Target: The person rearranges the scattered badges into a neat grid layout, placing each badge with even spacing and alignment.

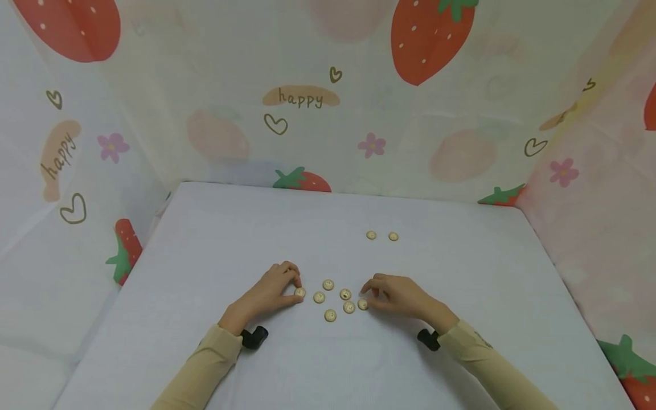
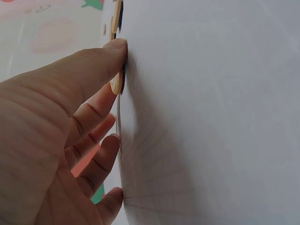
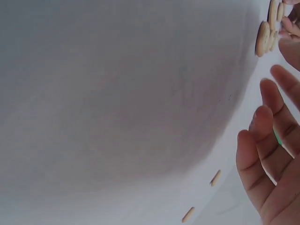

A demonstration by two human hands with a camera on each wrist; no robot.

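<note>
Fingers (image 1: 293,278) of my left hand (image 1: 266,291) are drawn in, thumb and a fingertip pinching one small tan disc (image 1: 299,292) well to the left of the dark-marked disc (image 1: 345,295); the other fingers are loosely bent and hold nothing. My right hand (image 1: 402,295) is relaxed, its fingers half bent and clear of the thumb, whose tip lies at the edge of a second disc (image 1: 363,304), just right of the dark-marked disc and a little nearer me; whether the thumb presses on it I cannot tell. Around the dark-marked disc lie four more: a third disc (image 1: 349,307) close beside it on my side, a fourth disc (image 1: 319,297) to its left, a fifth disc (image 1: 328,285) left and farther off, a sixth disc (image 1: 330,315) left and nearer me. Well beyond it, to the right, sit one far disc (image 1: 371,234) and another far disc (image 1: 393,236), apart from each other. Beneath it spreads the white-covered table (image 1: 287,222), and beyond it hangs a strawberry-printed cloth (image 1: 348,119)
</note>
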